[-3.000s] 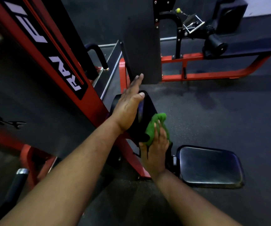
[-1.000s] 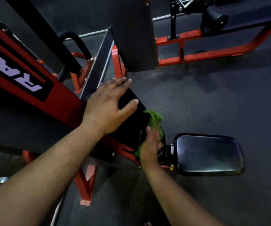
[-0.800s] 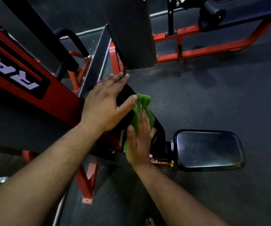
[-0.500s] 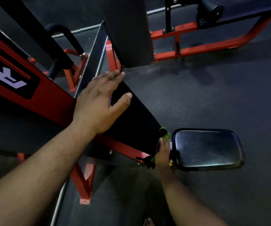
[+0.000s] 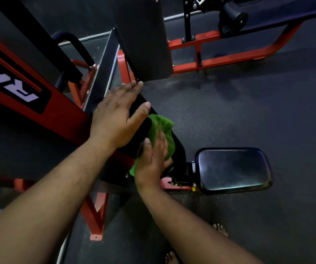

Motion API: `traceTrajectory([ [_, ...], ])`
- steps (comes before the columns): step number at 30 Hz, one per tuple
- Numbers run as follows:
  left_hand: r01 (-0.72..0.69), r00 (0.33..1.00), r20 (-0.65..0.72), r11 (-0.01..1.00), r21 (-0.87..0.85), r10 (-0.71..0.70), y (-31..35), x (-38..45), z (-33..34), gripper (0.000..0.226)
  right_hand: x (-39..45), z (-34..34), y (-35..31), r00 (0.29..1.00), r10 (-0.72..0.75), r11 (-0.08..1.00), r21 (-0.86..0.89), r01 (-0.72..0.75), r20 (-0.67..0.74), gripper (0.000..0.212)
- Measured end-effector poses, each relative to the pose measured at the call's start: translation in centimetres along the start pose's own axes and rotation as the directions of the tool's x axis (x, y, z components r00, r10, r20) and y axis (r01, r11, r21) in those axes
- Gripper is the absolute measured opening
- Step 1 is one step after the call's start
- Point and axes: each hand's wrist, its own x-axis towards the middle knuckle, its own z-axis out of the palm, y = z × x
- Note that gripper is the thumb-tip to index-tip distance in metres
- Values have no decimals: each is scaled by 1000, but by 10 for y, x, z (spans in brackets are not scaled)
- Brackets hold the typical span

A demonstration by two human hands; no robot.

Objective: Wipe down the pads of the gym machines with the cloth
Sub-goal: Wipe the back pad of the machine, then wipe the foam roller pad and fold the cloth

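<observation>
The slanted black back pad of a red-framed machine runs down towards a black seat pad. My left hand lies flat on the pad's upper end, fingers straight and thumb spread. My right hand presses a green cloth against the pad's face, midway down. The fingers are blurred by motion and look fairly straight over the cloth. Cloth shows above the fingers, and a corner shows below the palm. The pad under both hands is hidden.
The machine's red beam with white lettering crosses the left side. A tall dark panel stands just beyond my left fingertips. Another red-framed machine sits at the back right. The floor is dark rubber, and my bare feet show at the bottom.
My right hand has slid the cloth back up the pad from its lower end near the seat. My left hand has stayed on the pad's upper end.
</observation>
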Motion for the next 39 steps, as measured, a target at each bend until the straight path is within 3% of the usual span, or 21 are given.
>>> traceTrajectory([
  [3,37,999,10,977,-208,-36,-8,0,-2,75,-2,8,-41,973,-214,972,-85,221,88,61],
  [6,28,1000,5,925,-379,-28,-11,1,-2,73,16,-8,-27,909,-370,900,-171,402,190,65],
  [8,2,1000,10,931,-366,1,-12,0,-1,75,31,-27,7,884,-404,875,-184,448,233,63],
  [10,4,1000,3,913,-408,-3,-16,1,1,75,27,-35,24,902,-354,896,-186,402,247,63],
  [12,-6,1000,-23,765,-644,-12,-18,5,2,69,18,-24,3,896,-347,901,-166,400,277,64],
  [14,-32,998,-54,606,-795,-19,-17,5,4,73,25,-13,-32,849,-423,853,-177,491,316,64],
  [16,0,998,-39,565,-825,-57,-14,5,2,87,47,-8,-59,806,-461,811,-192,552,372,63],
  [20,93,990,-2,665,-741,-140,-17,10,3,99,102,-5,-86,823,-284,873,-222,434,492,64],
  [23,159,978,-1,757,-634,-207,-17,10,2,101,117,-1,-98,840,-276,845,-298,443,468,71],
  [26,200,964,-21,772,-603,-265,-7,6,-5,117,101,-12,-93,829,-298,817,-323,478,473,71],
  [28,292,936,14,754,-588,-352,-3,8,-4,109,80,-25,-80,780,-344,764,-327,556,523,70],
  [31,370,886,-39,755,-541,-461,9,1,-4,72,64,-45,-63,699,-345,746,-269,609,626,72],
  [34,337,865,-148,772,-539,-480,25,-21,-3,38,73,-67,-66,626,-420,820,-21,572,657,65],
  [35,331,843,-201,775,-538,-499,33,-30,-4,32,75,-75,-70,631,-457,839,66,541,627,59],
  [37,282,785,-251,687,-670,-567,48,-51,-6,22,76,-88,-73,690,-489,851,119,511,533,51],
  [39,168,771,-168,451,-876,-614,66,-73,-10,13,69,-96,-72,758,-463,866,51,498,460,60],
])
